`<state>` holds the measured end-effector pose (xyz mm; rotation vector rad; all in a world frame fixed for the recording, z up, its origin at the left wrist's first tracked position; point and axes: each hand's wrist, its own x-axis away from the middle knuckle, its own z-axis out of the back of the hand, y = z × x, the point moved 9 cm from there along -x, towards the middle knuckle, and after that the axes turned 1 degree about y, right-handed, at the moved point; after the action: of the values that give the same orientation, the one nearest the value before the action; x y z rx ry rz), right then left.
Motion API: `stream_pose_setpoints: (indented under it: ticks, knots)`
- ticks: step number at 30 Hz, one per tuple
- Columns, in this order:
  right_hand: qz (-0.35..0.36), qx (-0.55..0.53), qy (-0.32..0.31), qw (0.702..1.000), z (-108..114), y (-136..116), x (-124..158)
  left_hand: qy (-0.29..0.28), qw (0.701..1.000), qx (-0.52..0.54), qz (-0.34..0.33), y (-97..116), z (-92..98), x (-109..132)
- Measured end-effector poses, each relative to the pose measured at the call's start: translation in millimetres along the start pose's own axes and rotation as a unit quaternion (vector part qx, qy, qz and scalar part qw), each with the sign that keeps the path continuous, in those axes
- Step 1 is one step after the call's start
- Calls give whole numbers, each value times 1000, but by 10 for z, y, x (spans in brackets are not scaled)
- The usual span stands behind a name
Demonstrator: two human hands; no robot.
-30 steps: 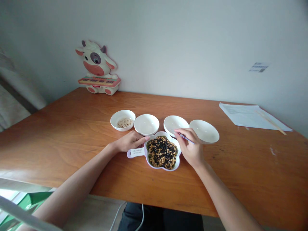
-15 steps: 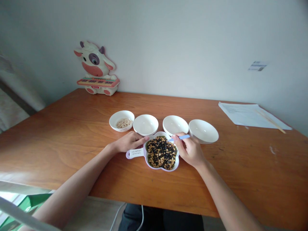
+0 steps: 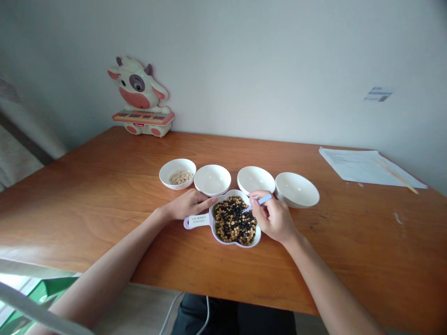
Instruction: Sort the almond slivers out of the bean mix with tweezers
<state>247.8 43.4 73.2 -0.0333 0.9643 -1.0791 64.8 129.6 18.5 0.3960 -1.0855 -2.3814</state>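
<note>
A lilac-rimmed, petal-shaped dish holds a mix of yellow, black and green beans or grains. My left hand grips its upper left rim, with the thumb on the edge and the other fingers partly hidden. Between the closed fingers of my right hand is a slim light-blue pointed tool, its tip down among the black pieces. Behind the dish stand a white bowl with pale flat pieces inside, and more white bowls, the left-middle, right-middle and far-right, without visible contents.
A cow-shaped toy keyboard stands at the back left against the wall. White papers lie at the back right with wooden chopsticks across them. The brown table's front edge runs above my lap, where a white cable hangs.
My right hand has tilted the light-blue tool more steeply, bringing its tip lower and deeper into the dish. My left hand keeps its place at the rim. The whole view has shifted very slightly.
</note>
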Motion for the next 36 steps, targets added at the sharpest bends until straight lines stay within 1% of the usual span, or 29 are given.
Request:
stream_pose_setpoints:
  ticks: [4, 12, 20, 23, 26, 30, 33, 36]
  knots:
    - [-12, -4, -7, 1000, -23, 16, 0, 2, 1000, -1, -5, 2, 5, 3]
    - [7, 5, -26, 1000, -52, -51, -22, 2, 1000, 2, 1, 20, 11, 7]
    - [7, -1, -10, 1000, -33, -53, -18, 4, 1000, 3, 1, 35, 18, 5]
    - [4, -1, 29, 1000, 41, -48, -1, 1, 1000, 4, -4, 41, 16, 5]
    - [-8, -10, 100, 995, 177, -8, 32, -4, 1000, 5, -4, 38, 9, 7]
    - [-48, -38, 185, 981, 335, 103, 73, -1, 1000, -9, 2, 13, 11, 7]
    - [-68, -51, 219, 972, 401, 146, 72, 0, 1000, -13, 3, 3, 9, 5]
    - [-83, -47, 232, 968, 426, 158, 56, -1, 1000, -16, 5, 3, 9, 4]
